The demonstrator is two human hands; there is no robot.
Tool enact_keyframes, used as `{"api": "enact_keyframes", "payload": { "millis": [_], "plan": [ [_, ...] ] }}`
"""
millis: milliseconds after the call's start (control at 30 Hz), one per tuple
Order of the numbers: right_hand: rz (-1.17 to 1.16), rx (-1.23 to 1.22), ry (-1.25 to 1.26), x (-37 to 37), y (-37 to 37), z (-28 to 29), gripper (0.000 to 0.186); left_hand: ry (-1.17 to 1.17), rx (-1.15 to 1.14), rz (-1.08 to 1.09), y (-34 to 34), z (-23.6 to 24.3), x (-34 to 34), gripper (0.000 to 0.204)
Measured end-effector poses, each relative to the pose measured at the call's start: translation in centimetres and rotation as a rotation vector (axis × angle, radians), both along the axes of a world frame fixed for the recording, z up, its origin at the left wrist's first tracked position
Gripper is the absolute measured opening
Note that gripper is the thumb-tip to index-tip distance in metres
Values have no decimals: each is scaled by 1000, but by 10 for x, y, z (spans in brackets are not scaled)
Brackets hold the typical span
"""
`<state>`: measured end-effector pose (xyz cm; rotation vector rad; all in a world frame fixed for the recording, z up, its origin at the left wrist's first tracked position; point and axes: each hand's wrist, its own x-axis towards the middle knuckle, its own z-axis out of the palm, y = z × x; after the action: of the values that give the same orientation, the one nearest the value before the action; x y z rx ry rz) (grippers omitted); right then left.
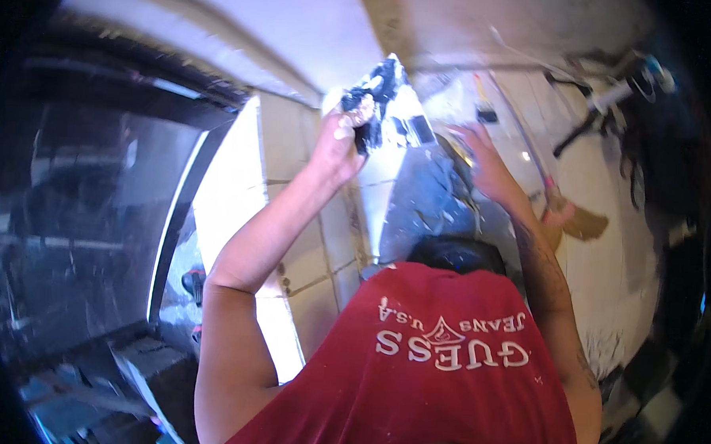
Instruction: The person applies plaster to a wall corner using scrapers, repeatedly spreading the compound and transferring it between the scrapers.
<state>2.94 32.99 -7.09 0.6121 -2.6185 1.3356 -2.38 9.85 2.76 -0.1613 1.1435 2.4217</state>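
Setting: room with light tiling [303,247]. Item one: white-smeared dark plate [389,92], twelve o'clock in my view, its left side gripped by my left hand [341,146]. Item two: my right hand [481,160], two o'clock, fingers partly spread; holding anything, I cannot tell. Beyond: dark-bristled brush [485,111], between one and two; broom [585,222], three. Handling, I judge: firm grip, plate steady.

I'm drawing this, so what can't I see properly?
All in the head view:
Left hand: some fingers, hidden behind the panel.
Right hand: its palm, turned away, so whether it holds anything is unclear.
Shirt: part, cut off by the bottom edge.
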Motion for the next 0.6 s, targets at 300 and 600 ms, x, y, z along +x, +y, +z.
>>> {"api": "enact_keyframes", "payload": {
  "millis": [300, 600],
  "plan": [
    [155, -1168, -281, -13, -61, 79, 55, 122, -77, 271, -47, 8, 16, 33],
    [-47, -820, -291, -4, -67, 84, 52, 241, -84, 368, -37, 11, 12, 19]
  ]
}}
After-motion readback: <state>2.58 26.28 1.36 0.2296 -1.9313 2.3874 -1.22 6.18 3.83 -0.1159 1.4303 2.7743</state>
